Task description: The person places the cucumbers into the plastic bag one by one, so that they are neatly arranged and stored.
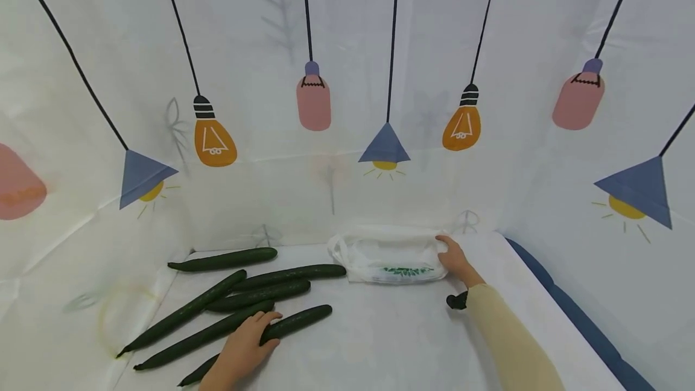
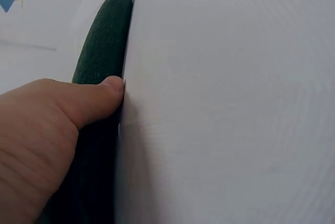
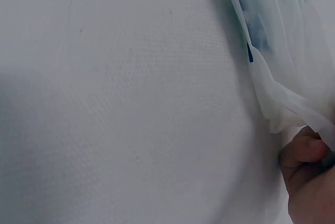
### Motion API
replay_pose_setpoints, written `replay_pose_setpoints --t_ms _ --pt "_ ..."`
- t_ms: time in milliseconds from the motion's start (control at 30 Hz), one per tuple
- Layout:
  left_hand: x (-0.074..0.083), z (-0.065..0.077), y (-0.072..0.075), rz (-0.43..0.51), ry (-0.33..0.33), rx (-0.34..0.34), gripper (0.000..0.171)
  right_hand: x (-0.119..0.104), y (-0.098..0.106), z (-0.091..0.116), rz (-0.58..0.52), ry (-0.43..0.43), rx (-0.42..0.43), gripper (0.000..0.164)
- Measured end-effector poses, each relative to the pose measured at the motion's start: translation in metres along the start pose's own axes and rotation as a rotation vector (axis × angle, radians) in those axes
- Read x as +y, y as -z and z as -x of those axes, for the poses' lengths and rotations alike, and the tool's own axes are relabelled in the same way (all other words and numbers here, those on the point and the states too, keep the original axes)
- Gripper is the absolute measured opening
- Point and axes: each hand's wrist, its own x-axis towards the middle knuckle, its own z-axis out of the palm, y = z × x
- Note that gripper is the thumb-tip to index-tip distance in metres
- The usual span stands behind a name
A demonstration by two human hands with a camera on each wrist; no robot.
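My left hand (image 1: 247, 343) lies over the nearest long dark green cucumber (image 1: 304, 320), its fingers on the far side and the thumb on the near side. The left wrist view has that thumb (image 2: 99, 98) against the cucumber's flank, below its rounded end. At the back of the table, my right hand (image 1: 455, 258) pinches the right end of a white plastic bag (image 1: 369, 258) with green print. In the right wrist view the bag's edge (image 3: 293, 98) meets the curled thumb and fingers; part of that hand is out of frame.
Several more cucumbers (image 1: 190, 312) lie at the left of the white table (image 1: 391, 330), some touching or overlapping. A small dark object (image 1: 457, 300) shows beside the right sleeve (image 1: 505, 336). White curtains with printed lamps (image 1: 385, 143) surround the table; blue fabric (image 1: 575, 312) runs along its right edge.
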Motion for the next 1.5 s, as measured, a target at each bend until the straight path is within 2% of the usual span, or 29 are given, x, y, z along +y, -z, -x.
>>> replay_pose_setpoints --t_ms 333,500,600,833,1067,1333,1500 --pt "-0.001 -0.002 0.004 0.059 -0.087 -0.006 0.044 0.010 0.001 -0.005 0.040 0.005 -0.032 0.066" --pt "0.002 -0.002 0.006 0.097 -0.141 0.027 0.043 0.017 0.000 -0.004 0.047 0.027 -0.070 0.086" --pt "0.004 -0.003 0.006 0.137 -0.150 0.035 0.043 0.021 -0.002 -0.004 0.041 0.052 -0.077 0.098" --pt "0.017 -0.014 0.009 0.219 -0.169 0.021 0.044 0.029 -0.004 0.002 -0.011 0.050 -0.086 0.104" --pt "0.035 -0.040 0.021 0.220 -0.182 0.010 0.043 0.027 -0.006 0.005 -0.065 0.021 -0.088 0.101" --pt "0.054 -0.081 0.033 0.147 -0.265 0.050 0.042 0.016 0.000 0.002 -0.059 0.047 -0.081 0.097" --pt "0.066 -0.106 0.039 0.130 -0.301 0.033 0.042 0.014 0.000 0.000 -0.064 0.043 -0.076 0.099"
